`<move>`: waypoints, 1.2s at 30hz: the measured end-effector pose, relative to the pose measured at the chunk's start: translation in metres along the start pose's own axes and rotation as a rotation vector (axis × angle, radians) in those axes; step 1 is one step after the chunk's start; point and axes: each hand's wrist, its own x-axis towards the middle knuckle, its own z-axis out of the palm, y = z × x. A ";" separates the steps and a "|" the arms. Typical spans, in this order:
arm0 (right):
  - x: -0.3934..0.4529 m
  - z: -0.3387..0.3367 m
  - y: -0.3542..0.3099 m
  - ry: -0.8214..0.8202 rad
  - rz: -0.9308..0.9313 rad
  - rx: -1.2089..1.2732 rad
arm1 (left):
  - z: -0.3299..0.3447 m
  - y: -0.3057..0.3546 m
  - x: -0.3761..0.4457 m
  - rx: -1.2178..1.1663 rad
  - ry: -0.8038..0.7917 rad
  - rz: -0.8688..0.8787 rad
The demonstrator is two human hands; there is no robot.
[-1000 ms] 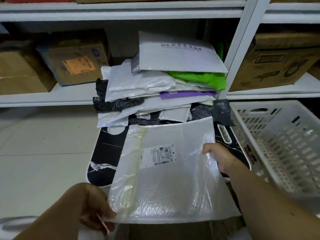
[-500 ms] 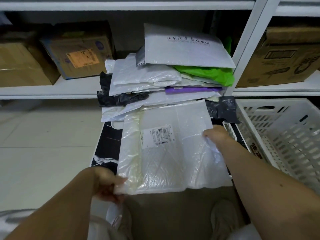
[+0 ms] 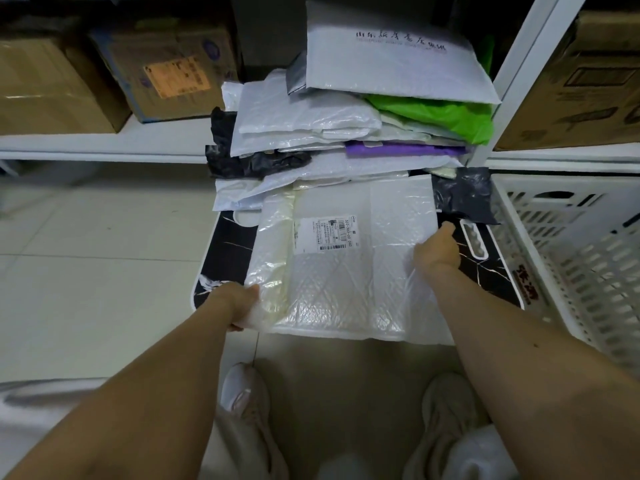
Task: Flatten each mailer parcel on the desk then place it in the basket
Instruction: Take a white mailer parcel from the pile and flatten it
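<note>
Both hands hold the white bubble mailer flat on the black marbled table: the left hand grips its 7 o'clock corner, the right hand its 3 o'clock edge. Stacked mailers sit at 12 o'clock, the white basket at 3 o'clock. White shelving with cardboard boxes stands behind, over pale floor tiles.
</note>
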 end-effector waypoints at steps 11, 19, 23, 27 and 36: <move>-0.053 0.029 0.005 0.177 -0.318 -0.396 | 0.024 0.026 -0.016 0.527 0.587 0.463; -0.113 0.079 0.042 0.133 -0.612 -0.402 | 0.090 0.029 -0.022 0.606 0.536 0.655; -0.115 0.092 0.058 0.016 -0.647 -0.558 | 0.111 0.018 -0.015 0.698 0.408 0.682; -0.112 0.094 0.060 -0.038 -0.601 -0.610 | 0.110 0.019 -0.011 0.727 0.365 0.682; -0.100 0.081 0.012 0.101 -0.644 -0.468 | 0.084 0.054 -0.011 0.655 0.559 0.777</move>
